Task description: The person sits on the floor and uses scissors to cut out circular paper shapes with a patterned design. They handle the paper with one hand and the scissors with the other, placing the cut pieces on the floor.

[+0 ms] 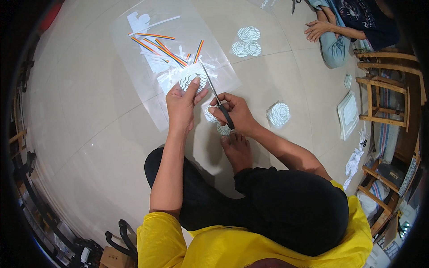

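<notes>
Meanwhile, left hand (181, 105) fingers pinch a wavy-lined paper cutout (193, 80); right hand (234, 112) fingers grip scissors (217, 98).

left hand (181, 105) holding paper cutout (193, 80), right hand (234, 111) gripping scissors (217, 99)

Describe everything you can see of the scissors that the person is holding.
The scissors are a slim pair with long, thin, silvery blades and dark handles. The right hand grips the handles, fingers through the loops. The blades point up and away toward a white paper cutout with wavy lines, which the left hand holds.
</notes>
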The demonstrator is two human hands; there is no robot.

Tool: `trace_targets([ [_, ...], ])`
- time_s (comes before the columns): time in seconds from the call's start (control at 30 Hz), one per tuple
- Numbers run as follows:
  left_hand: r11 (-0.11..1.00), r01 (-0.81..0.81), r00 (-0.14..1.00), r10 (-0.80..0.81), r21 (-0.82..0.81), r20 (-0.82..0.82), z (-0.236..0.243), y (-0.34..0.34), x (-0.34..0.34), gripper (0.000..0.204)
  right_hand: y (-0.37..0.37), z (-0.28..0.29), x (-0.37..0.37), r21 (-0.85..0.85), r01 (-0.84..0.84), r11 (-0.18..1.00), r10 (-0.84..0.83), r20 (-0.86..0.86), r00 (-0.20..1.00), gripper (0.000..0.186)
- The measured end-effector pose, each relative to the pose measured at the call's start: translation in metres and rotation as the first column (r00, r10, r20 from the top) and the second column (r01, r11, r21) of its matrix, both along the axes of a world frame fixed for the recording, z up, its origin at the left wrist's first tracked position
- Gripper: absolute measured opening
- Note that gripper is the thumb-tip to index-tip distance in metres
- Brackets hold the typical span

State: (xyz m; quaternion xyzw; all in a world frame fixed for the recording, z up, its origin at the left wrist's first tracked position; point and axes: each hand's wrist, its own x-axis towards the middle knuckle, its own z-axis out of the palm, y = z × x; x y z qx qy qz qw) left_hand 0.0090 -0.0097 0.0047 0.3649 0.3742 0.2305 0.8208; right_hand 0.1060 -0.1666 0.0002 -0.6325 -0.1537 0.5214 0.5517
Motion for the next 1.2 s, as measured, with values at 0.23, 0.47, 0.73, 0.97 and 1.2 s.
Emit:
trace_targets([
  [0.23,1.0,0.008,1.0,-0.008,-0.009,0.001,0.0025,-0.0018,-0.0004,0.027,0.0035,0.0019,0.0029,0.008,-0.006,1.0,0.005,0.01,1.0,0.025],
  [0.47,1.0,0.01,1.0,-0.01,-0.01,0.007,0.0035,-0.0023,-0.0005,0.027,0.0032,-0.001,0.0036,0.029,-0.002,1.0,0.002,0.002,1.0,0.025],
  [0.73,1.0,0.018,1.0,-0.018,-0.011,0.009,0.0061,-0.002,-0.002,0.028,0.0054,0.0007,0.0046,0.038,0.009,0.999,-0.008,-0.016,1.0,0.029],
  [0.97,1.0,0.027,0.999,-0.027,-0.01,0.022,0.0034,-0.0029,-0.0021,0.029,0.0042,-0.0006,0.0037,0.004,0.021,1.0,-0.021,-0.01,1.0,0.029],
  [1.2,0.999,0.021,1.0,-0.021,-0.025,-0.013,0.0081,-0.0035,-0.0023,0.03,0.0044,-0.0037,0.0016,-0.009,0.021,1.0,-0.021,-0.005,1.0,0.029],
])
